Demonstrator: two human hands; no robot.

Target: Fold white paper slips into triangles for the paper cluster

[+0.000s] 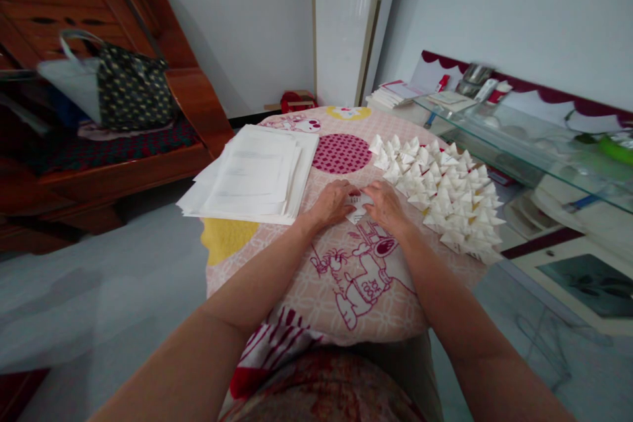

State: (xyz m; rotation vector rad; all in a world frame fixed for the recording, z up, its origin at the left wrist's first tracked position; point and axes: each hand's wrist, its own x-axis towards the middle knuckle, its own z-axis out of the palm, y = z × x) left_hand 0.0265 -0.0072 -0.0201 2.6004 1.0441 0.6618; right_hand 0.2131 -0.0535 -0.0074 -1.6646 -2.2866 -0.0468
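Observation:
Between my two hands, flat on the cloth-covered table (pixel 297 283), lies a small folded piece of printed paper (pixel 357 216). My left hand (pixel 334 203) has its fingers closed on the paper's left side. From the right, my right hand (pixel 384 206) grips the other side with bent fingers. Many small folded white paper pieces (pixel 440 191) with upright points stand in rows to the right of my hands. On the left rests a loose stack of white paper sheets (pixel 252 171), some faintly printed.
A glass-topped cabinet (pixel 544 151) with books and small items runs along the right wall. To the left stands a wooden bench (pixel 198 99) holding a dotted bag (pixel 131 89). A tall white air conditioner (pixel 343 33) is behind the table.

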